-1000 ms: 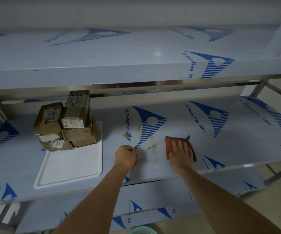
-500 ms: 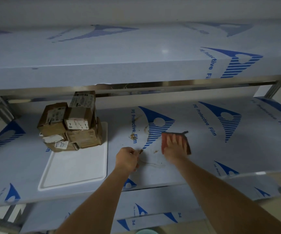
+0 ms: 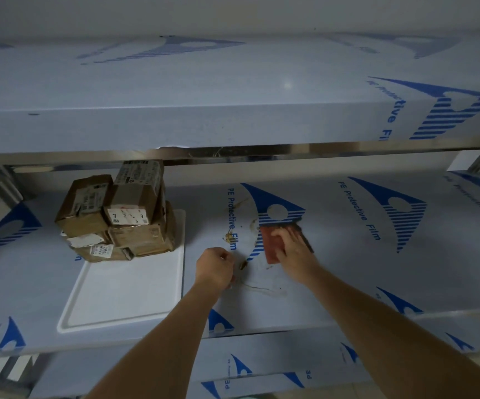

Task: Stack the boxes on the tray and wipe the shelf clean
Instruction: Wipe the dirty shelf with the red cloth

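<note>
Here, right hand (image 3: 293,249) flat on red cloth (image 3: 273,244); left hand (image 3: 215,267) fisted, grip clenched.

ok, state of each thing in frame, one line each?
boxes: stacked at the far end of the tray.
tray: flat on the shelf, near part bare.
shelf: brown stains left beside the cloth.
cloth: flat on the shelf, under the right hand.
right hand: fingers straight, pressing on the cloth.
left hand: fingers curled, on the shelf by a stain; contents unclear.
</note>
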